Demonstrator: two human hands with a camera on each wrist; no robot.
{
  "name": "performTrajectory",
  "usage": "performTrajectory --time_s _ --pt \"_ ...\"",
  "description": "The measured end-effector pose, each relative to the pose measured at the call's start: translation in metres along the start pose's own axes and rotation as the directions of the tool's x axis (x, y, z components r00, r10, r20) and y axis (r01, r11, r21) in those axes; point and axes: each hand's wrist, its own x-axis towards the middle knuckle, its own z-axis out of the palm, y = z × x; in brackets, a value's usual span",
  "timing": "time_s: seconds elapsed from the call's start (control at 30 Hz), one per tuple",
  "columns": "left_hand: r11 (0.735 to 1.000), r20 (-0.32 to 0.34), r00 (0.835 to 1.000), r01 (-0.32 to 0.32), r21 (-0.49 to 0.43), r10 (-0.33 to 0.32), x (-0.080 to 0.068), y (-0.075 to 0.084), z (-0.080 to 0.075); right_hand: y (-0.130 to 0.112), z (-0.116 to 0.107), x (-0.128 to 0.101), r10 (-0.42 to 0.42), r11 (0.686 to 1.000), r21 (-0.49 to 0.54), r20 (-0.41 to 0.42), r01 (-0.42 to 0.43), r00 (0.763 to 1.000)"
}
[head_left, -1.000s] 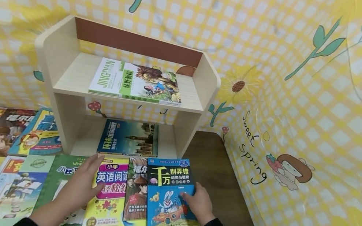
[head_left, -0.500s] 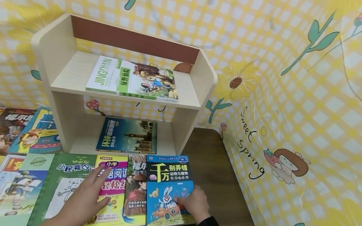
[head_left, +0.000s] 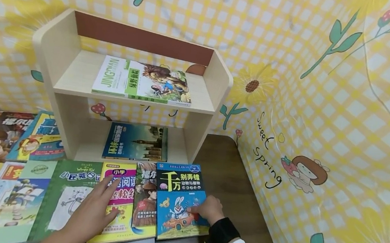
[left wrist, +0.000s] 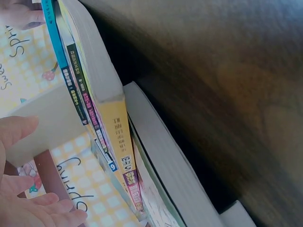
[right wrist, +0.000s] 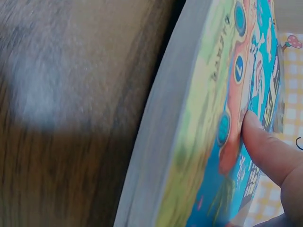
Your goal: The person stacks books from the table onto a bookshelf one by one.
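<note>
In the head view my right hand (head_left: 210,209) is at the right edge of a blue book (head_left: 179,215) with a cartoon rabbit in an orange car. Its thumb (right wrist: 267,149) lies on the cover in the right wrist view; the other fingers are mostly hidden at the book's edge. My left hand (head_left: 91,209), fingers extended and spread, is over a yellow and pink English-reading book (head_left: 123,225) and holds nothing. A brown detective book (head_left: 145,205) lies between those two, partly covered. The left wrist view shows the left hand's fingers (left wrist: 42,208) apart from the book spines.
A two-tier wooden shelf (head_left: 217,80) stands behind, with a white-green book (head_left: 149,81) on top and a dark blue geography book (head_left: 136,141) below. A green diary book (head_left: 69,199) and several others cover the left side. Dark tabletop (head_left: 243,205) shows at right.
My left hand has shifted slightly right, uncovering more of the green diary book. The right hand stays at the blue book's edge, its wrist turned a little. The head view has drifted slightly.
</note>
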Motion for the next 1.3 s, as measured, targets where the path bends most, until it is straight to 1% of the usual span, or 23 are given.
performTrajectory --time_s 0.2,0.33,0.4,0.53,0.67,0.73,0.83,0.97,1.13,1.23,1.3 --pt "1.0 0.002 1.0 -0.017 0.013 0.017 -0.001 0.002 0.002 0.002 0.002 0.005 0.042 0.999 0.012 0.037 -0.043 0.998" --pt "1.0 0.016 1.0 -0.016 0.006 0.016 -0.002 0.005 0.004 0.006 0.002 0.008 0.069 0.996 0.055 0.071 -0.073 0.995" --pt "1.0 0.025 1.0 -0.015 0.001 0.015 -0.002 0.005 0.005 0.008 0.001 0.01 0.054 0.994 0.087 0.088 -0.062 0.995" --pt "1.0 0.043 0.999 -0.012 -0.014 0.013 -0.003 0.004 0.008 0.015 0.001 0.013 -0.005 0.983 0.18 0.122 -0.017 0.992" --pt "1.0 0.051 0.999 -0.014 -0.024 0.015 -0.004 0.005 0.01 0.022 0.003 0.014 -0.064 0.947 0.32 0.18 0.003 0.982" --pt "1.0 0.058 0.998 -0.011 -0.025 0.012 -0.003 0.005 0.011 0.023 0.003 0.013 -0.09 0.929 0.369 0.197 0.011 0.976" --pt "1.0 0.072 0.997 0.0 -0.028 0.002 -0.002 0.006 0.011 0.021 0.002 0.009 -0.109 0.904 0.428 0.198 0.014 0.974" --pt "0.999 0.079 0.997 0.0 -0.038 0.003 0.003 0.007 0.013 0.02 -0.003 0.003 -0.098 0.865 0.502 0.183 -0.007 0.978" --pt "0.998 0.085 0.996 -0.007 -0.062 0.012 0.01 0.008 0.014 0.019 -0.011 -0.004 -0.119 0.828 0.56 0.188 -0.007 0.975" --pt "0.998 0.087 0.996 -0.028 -0.052 0.032 0.014 0.008 0.014 0.019 -0.016 -0.006 -0.151 0.813 0.583 0.208 0.002 0.966" --pt "0.998 0.083 0.995 -0.049 -0.037 0.052 0.018 0.007 0.013 0.019 -0.019 -0.006 -0.18 0.805 0.593 0.229 0.009 0.957"
